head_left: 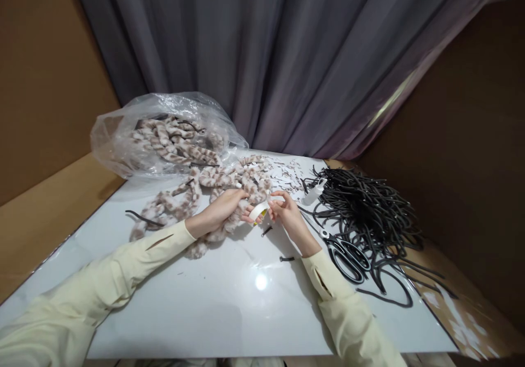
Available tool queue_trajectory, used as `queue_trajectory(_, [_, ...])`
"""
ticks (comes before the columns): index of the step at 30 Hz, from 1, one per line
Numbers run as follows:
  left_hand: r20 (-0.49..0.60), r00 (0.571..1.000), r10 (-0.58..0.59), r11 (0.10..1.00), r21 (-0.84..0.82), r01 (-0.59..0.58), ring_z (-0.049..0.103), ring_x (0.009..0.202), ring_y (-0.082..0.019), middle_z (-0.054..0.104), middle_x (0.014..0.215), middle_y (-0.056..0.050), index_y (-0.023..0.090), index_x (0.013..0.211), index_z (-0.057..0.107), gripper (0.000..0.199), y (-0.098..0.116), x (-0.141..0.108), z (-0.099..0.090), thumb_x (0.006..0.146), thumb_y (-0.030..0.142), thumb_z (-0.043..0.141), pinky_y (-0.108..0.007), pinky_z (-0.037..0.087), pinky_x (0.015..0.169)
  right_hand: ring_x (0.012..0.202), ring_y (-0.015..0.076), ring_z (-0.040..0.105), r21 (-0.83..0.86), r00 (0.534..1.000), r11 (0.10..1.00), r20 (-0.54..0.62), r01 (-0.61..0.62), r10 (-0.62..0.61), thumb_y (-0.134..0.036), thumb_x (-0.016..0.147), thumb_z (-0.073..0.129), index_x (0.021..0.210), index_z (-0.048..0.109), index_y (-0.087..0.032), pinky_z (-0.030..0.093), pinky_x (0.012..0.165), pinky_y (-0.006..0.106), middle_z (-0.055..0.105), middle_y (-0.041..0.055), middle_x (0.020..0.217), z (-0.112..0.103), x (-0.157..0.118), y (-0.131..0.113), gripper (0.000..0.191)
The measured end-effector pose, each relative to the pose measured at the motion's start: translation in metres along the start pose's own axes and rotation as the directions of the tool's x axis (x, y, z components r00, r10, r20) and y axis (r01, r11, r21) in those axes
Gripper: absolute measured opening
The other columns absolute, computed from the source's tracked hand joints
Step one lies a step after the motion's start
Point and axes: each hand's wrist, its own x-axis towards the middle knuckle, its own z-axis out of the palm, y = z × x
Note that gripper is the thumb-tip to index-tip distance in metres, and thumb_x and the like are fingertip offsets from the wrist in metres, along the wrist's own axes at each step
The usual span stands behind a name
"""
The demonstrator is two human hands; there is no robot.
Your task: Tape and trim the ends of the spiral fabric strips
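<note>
A roll of white tape (259,210) with a yellow inner ring is held between the two hands, above the middle of the table. My left hand (229,207) has its fingers around the roll's left side, next to a furry brown-and-white strip (234,220). At the roll's right edge, my right hand (285,211) pinches with thumb and forefinger, seemingly on the tape's end. More furry strips (172,205) lie left of and beyond my left hand, a black cord (144,219) sticking out of one.
A clear plastic bag (110,143) of furry strips stands at the back left. On the right are a pile of black cords (369,208), scissors (348,257) and a small white bottle (314,193). Paper scraps (287,174) and short black pieces (287,258) lie on the white table (197,312).
</note>
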Motion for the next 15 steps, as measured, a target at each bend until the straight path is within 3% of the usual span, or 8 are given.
queue_trajectory(3, [-0.026, 0.996, 0.087, 0.996, 0.03, -0.086, 0.061, 0.053, -0.013, 0.063, 0.058, -0.003, 0.016, 0.068, 0.052, 0.009, 0.009, -0.004, 0.004, 0.076, 0.02, 0.051, -0.02, 0.05, 0.05, 0.041, 0.0094, 0.043, 0.101, 0.995, 0.995, 0.104, -0.019, 0.008, -0.035, 0.074, 0.06, 0.09, 0.051, -0.019, 0.034, 0.044, 0.023, 0.049, -0.0072, 0.049, -0.007, -0.003, -0.011, 0.024])
queue_trajectory(8, [-0.035, 0.998, 0.045, 0.999, 0.008, -0.045, 0.057, 0.045, -0.01, 0.062, 0.052, -0.001, 0.016, 0.065, 0.05, 0.011, 0.018, -0.011, 0.011, 0.075, 0.021, 0.052, -0.017, 0.046, 0.043, 0.041, 0.0092, 0.043, 0.226, 0.969, 0.973, 0.247, -0.052, -0.006, -0.037, 0.074, 0.06, 0.087, 0.056, -0.018, 0.034, 0.045, 0.023, 0.052, -0.0048, 0.05, -0.012, -0.005, -0.012, 0.024])
queue_trajectory(15, [-0.045, 0.999, 0.001, 1.0, 0.021, 0.0, 0.056, 0.043, -0.009, 0.062, 0.053, -0.002, 0.013, 0.066, 0.055, 0.011, 0.021, -0.013, 0.011, 0.075, 0.019, 0.053, -0.017, 0.044, 0.04, 0.047, 0.0103, 0.049, 0.297, 0.954, 0.954, 0.295, -0.047, -0.045, -0.027, 0.071, 0.064, 0.089, 0.065, -0.018, 0.039, 0.047, 0.023, 0.056, -0.0025, 0.055, -0.013, -0.007, -0.014, 0.02])
